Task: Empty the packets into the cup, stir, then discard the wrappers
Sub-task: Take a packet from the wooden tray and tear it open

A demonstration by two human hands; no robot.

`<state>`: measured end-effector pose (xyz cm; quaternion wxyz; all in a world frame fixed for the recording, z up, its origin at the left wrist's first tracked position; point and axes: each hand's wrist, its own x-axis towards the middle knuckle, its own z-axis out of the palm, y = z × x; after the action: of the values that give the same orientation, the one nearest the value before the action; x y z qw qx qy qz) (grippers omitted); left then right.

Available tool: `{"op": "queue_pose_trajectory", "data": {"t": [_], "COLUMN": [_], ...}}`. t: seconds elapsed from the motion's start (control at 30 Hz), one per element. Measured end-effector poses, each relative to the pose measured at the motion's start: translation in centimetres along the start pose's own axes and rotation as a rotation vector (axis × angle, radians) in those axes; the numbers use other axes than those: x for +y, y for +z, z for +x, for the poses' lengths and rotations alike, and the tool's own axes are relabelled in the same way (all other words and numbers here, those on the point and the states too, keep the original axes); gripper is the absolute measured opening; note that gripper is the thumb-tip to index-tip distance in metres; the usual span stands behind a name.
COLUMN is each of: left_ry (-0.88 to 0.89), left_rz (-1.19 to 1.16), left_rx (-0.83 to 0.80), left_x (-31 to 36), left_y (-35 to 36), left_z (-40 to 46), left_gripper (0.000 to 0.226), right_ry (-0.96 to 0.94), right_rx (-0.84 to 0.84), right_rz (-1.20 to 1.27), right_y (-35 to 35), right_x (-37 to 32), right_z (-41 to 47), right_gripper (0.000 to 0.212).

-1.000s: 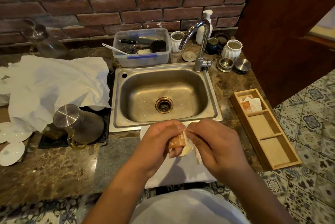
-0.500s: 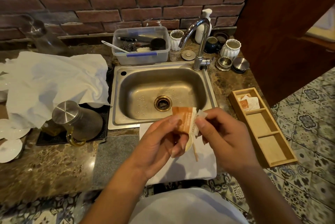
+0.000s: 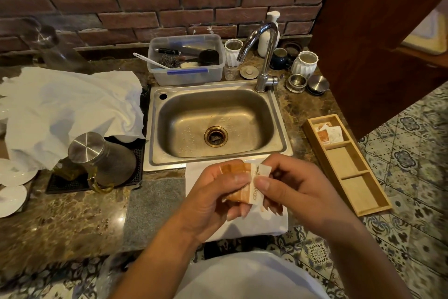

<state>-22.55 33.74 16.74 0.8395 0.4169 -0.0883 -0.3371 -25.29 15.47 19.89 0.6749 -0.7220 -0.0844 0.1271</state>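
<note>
Packet (image 3: pixel 244 183) sits pinched between your hands: left hand (image 3: pixel 213 198) curls round its orange end, right hand (image 3: pixel 294 186) nips the white edge. Sink (image 3: pixel 215 121) lies just beyond your knuckles.

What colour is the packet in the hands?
Orange and white packet, seen in the head view.

Orange-and-white packet (image 3: pixel 244 184), crumpled, pinched between both hands' fingers (image 3: pixel 263 183)
</note>
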Motion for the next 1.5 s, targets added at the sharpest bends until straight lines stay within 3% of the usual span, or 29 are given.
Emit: {"op": "queue_pose_trajectory", "data": {"t": [0.1, 0.2, 0.4, 0.6, 0.83, 1.0, 1.13, 1.3, 1.5], "left_ry": [0.026, 0.057, 0.070, 0.062, 0.031, 0.006, 0.015, 0.061, 0.065], "left_rz": [0.074, 0.142, 0.238, 0.204, 0.280, 0.241, 0.231, 0.154, 0.241], "left_rx": [0.030, 0.098, 0.130, 0.163, 0.311, 0.358, 0.339, 0.152, 0.173], "left_x": [-0.1, 0.0, 0.1, -0.1, -0.6, -0.5, -0.5, -0.3, -0.6], "left_y": [0.4, 0.5, 0.3, 0.3, 0.3, 0.5, 0.3, 0.2, 0.5], "left_z": [-0.2, -0.3, -0.5, 0.0, 0.5, 0.9, 1.0, 0.6, 0.6], "left_gripper": [0.019, 0.018, 0.018, 0.028, 0.024, 0.024, 0.022, 0.029, 0.018], "right_ry": [-0.013, 0.005, 0.064, -0.044, -0.217, -0.325, -0.275, -0.182, -0.021], "right_rx": [0.025, 0.038, -0.052, 0.015, 0.188, 0.310, 0.338, 0.366, 0.222], "right_rz": [-0.005, -0.028, -0.089, -0.103, -0.550, -0.708, -0.627, -0.482, -0.104], "right_y": [0.1, 0.1, 0.0, 0.2, 0.3, 1.0, 1.0, 1.0, 0.8], "right_x": [0.2, 0.2, 0.6, 0.9, 2.6, 3.8, 3.5, 2.4, 1.6], "right_z": [-0.1, -0.5, -0.5, -0.4, 0.1, 0.2, 0.1, -0.3, -0.6], "right_gripper": [0.031, 0.022, 0.026, 0.016, 0.016, 0.013, 0.013, 0.013, 0.016]}}
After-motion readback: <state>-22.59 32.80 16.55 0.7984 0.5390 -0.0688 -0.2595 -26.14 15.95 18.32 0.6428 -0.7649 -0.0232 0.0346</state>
